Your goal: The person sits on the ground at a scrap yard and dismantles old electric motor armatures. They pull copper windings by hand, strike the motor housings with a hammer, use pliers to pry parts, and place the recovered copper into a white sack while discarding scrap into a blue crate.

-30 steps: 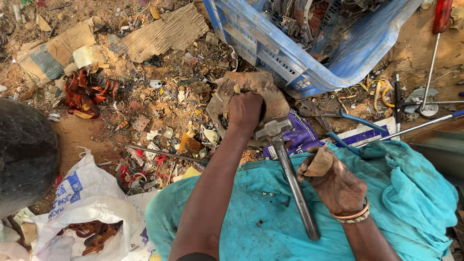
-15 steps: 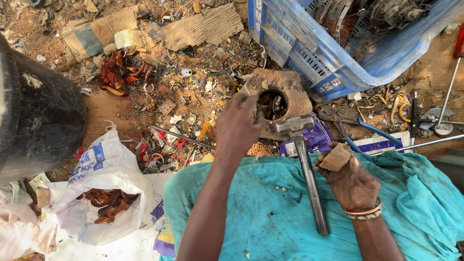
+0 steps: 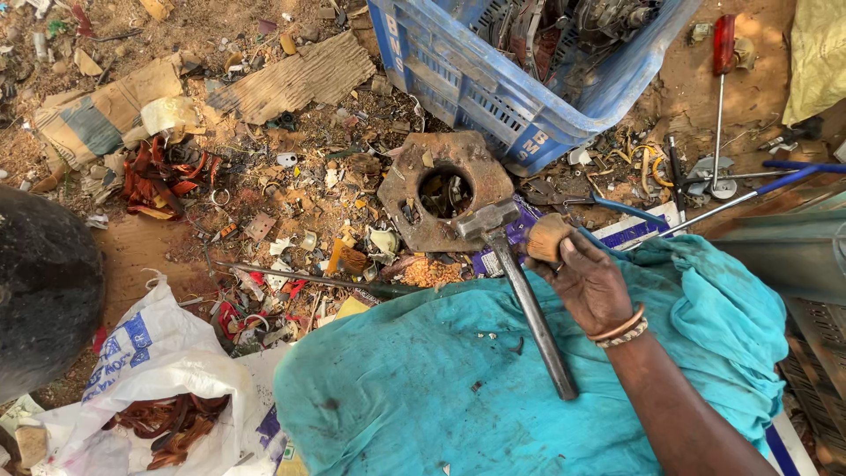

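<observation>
Rusted, rough metal block (image 3: pixel 445 189); dull steel hammer (image 3: pixel 520 291); matt teal cloth (image 3: pixel 423 388); glossy blue plastic crate (image 3: pixel 493 79); torn corrugated cardboard (image 3: pixel 295 78); crinkled white plastic sack (image 3: pixel 159 370).

A single head-worn camera is looking steeply down from above the seated person's lap, facing forward over the teal cloth (image 3: pixel 423 397) toward the littered dirt ground (image 3: pixel 176 256). It is sitting close, with the right hand (image 3: pixel 586 282) filling the lower right and the blue crate (image 3: pixel 502 88) cutting into the top edge.
</observation>
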Tool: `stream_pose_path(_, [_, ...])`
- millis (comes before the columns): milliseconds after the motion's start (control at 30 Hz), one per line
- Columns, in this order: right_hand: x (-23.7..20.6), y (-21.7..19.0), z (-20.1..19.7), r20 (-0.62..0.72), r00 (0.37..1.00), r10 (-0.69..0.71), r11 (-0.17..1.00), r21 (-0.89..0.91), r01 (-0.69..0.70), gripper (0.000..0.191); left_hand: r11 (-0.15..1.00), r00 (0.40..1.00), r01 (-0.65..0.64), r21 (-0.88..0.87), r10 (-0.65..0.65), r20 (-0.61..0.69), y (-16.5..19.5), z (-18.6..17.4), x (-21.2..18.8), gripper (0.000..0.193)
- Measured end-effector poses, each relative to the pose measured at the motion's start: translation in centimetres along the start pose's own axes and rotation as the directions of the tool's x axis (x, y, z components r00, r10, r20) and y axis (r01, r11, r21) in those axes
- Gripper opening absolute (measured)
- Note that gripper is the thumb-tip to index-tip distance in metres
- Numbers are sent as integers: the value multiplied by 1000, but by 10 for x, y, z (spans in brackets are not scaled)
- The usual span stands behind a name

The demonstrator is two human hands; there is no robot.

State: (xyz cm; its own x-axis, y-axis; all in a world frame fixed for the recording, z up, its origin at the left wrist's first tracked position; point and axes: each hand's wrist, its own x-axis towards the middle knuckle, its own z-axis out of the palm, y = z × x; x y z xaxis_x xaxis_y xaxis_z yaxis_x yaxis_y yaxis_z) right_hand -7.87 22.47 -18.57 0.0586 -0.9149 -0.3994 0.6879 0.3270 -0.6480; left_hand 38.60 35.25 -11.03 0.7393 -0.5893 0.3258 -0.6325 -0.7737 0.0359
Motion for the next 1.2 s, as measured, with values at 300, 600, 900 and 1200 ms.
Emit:
stream_pose_path(300, [95,7,-3,14,871,-490,461,-845,273,31,233,389,-491,-839,921,29,243,50,-82,56])
stream_pose_path(600, [115,7,16,234,857,-459,52,-956,289,33,237,427,-438,-867,903,31,293,42,-86,56])
stream_pose_path(900, [115,12,13,123,890,-438,64,-984,167,33,0,331,-738,-675,872,-362,409,35,-29,95])
stream_pose_path(1200, [133,13,11,253,806,-536,4,-953,302,30,-64,243,-809,-584,868,-433,492,56,0,91])
